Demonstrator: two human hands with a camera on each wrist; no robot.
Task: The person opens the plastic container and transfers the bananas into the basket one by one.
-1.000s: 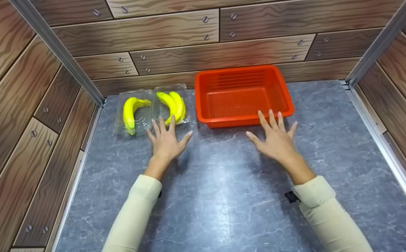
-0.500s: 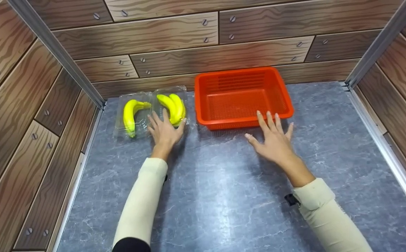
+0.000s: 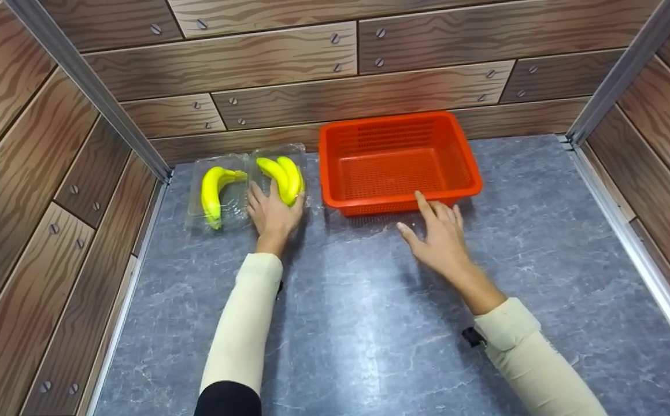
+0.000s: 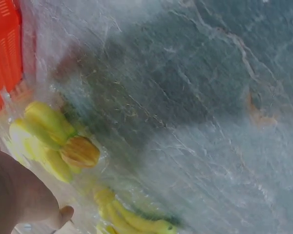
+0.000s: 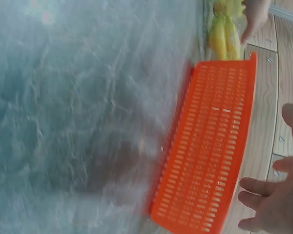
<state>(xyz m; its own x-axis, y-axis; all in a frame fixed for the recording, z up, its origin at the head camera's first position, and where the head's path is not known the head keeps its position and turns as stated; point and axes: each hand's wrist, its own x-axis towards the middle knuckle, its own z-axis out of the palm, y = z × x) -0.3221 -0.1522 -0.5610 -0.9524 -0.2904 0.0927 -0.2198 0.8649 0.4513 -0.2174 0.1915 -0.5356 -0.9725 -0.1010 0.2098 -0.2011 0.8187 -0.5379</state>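
Observation:
A bunch of yellow bananas [image 3: 281, 176] lies in the right half of a clear plastic clamshell box [image 3: 232, 205]. More banana [image 3: 213, 193] lies in the left half. My left hand [image 3: 275, 215] is over the near end of the right bunch, fingers spread to its left and thumb at its right side. In the left wrist view the stem end of the bananas [image 4: 80, 151] shows beside the hand; contact cannot be made out. My right hand [image 3: 440, 240] hovers with loosely bent fingers at the front rim of a red plastic basket [image 3: 398, 203], gripping nothing.
The basket stands right of the clamshell, near the wood-patterned back wall [image 3: 288, 104]. Grey marbled tabletop [image 3: 358, 323] stretches in front, bounded by wood-patterned side walls and metal rails [image 3: 629, 231].
My left hand has reached forward from the clamshell's front edge onto the right banana bunch. My right hand has drifted slightly left and toward me, its fingers bending more and coming closer together.

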